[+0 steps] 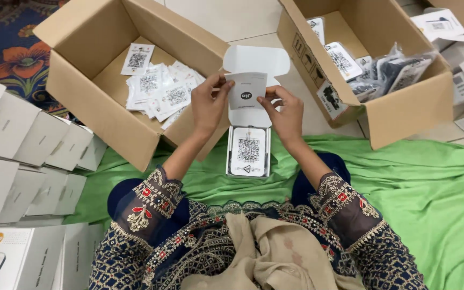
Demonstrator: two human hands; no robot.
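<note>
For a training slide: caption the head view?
Both hands, left and right, hold a leaflet over an open white box.

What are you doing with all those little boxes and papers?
A person sitting on a green cloth holds a small white paper leaflet with both hands, left hand and right hand. Below it lies an open small white box with a device inside. The brown cardboard box at left holds many white cards.

- Dark navy tunic with sheer sleeves (pixel 146 207), patterned in gold.
- Red-and-gold embroidered cuffs (pixel 339 196).
- Beige scarf (pixel 275 252) draped over the lap.
</note>
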